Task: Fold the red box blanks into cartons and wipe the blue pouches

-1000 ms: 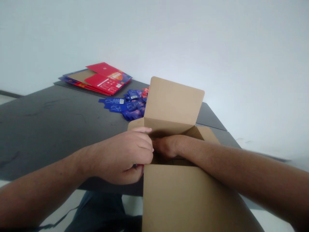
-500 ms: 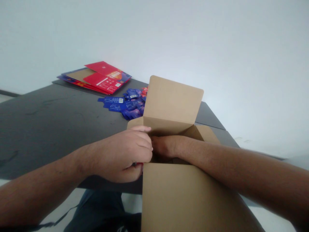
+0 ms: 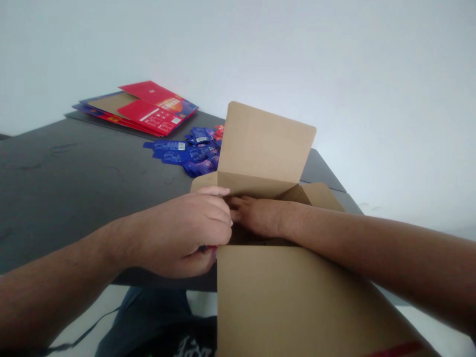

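A cardboard box (image 3: pixel 282 292) with plain brown inner faces stands before me, its top flaps raised and folded out. My left hand (image 3: pixel 197 230) grips the box's left side near the rim, fingers curled over the edge and thumb outside. Inside the box mouth is my right hand (image 3: pixel 256 215), reaching toward the left wall close to my left fingers. Its fingers are partly hidden by my left hand and the box, and nothing shows in it. The far flap (image 3: pixel 266 144) stands tilted up behind both hands.
On the dark grey table (image 3: pixel 92 173), a stack of flattened red and blue cartons (image 3: pixel 156 111) lies at the back left. Several small blue packets (image 3: pixel 199 151), with some red ones, are heaped behind the box. A pale wall rises beyond the table.
My right hand has shifted slightly inside the box, and more of its back and fingers show. My left hand keeps its hold on the box edge. The view has tilted down slightly.
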Action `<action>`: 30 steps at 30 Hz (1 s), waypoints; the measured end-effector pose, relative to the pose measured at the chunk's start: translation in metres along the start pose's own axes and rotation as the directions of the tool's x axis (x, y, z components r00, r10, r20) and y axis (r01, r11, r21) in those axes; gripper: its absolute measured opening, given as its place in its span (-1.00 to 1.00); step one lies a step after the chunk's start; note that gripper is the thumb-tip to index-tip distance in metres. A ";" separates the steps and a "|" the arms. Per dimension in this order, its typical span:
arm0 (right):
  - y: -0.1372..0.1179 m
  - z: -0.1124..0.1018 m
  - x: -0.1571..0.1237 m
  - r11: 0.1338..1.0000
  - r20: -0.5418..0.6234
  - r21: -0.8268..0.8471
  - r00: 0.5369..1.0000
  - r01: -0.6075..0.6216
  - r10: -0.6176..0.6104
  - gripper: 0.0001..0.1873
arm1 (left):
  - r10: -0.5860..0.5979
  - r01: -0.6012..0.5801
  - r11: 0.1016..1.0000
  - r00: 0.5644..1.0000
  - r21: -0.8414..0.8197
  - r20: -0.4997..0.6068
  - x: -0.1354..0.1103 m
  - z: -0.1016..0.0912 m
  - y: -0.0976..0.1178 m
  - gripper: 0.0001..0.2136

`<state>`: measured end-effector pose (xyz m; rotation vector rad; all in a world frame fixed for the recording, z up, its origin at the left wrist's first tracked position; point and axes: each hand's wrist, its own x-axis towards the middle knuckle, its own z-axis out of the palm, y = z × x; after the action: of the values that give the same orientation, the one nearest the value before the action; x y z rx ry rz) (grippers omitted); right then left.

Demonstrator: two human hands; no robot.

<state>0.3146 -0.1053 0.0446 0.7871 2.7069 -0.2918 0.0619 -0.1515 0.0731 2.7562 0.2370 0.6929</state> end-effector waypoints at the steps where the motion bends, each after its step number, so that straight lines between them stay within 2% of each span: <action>1: -0.001 -0.003 -0.007 0.999 0.029 -0.030 0.999 0.016 -0.015 -0.54 | -0.001 0.001 1.000 1.000 0.003 0.000 -0.001 0.000 0.000 -0.88; 5: -0.008 -0.011 -0.020 0.992 0.090 -0.119 0.996 0.034 -0.023 -0.54 | -0.002 0.002 1.000 1.000 0.007 0.003 -0.001 0.000 0.000 -0.88; 8: -0.015 -0.015 -0.014 0.985 0.109 -0.170 0.994 0.036 -0.017 -0.57 | 0.002 -0.002 1.000 1.000 -0.014 0.007 0.000 -0.001 0.000 -0.87; 12: -0.019 -0.022 -0.002 0.967 0.144 -0.231 0.987 0.110 -0.078 -0.64 | -0.003 0.004 1.000 1.000 -0.026 0.017 0.001 -0.002 0.001 -0.87; 16: -0.020 -0.021 0.001 0.956 0.171 -0.276 0.984 0.104 -0.058 -0.66 | -0.002 0.003 1.000 0.999 -0.021 0.032 0.000 -0.002 0.001 -0.86; 23: -0.019 -0.016 0.003 0.942 0.136 -0.319 0.989 0.100 -0.059 -0.62 | -0.019 0.019 1.000 0.999 -0.010 0.046 0.001 -0.003 0.001 -0.87; 30: -0.018 -0.017 0.006 0.963 0.109 -0.266 0.994 0.044 -0.015 -0.63 | -0.013 0.014 1.000 0.999 -0.015 0.045 0.001 -0.002 0.000 -0.87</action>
<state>0.2962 -0.1124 0.0606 0.6345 2.5860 0.0281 0.0620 -0.1505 0.0747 2.7500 0.2397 0.6254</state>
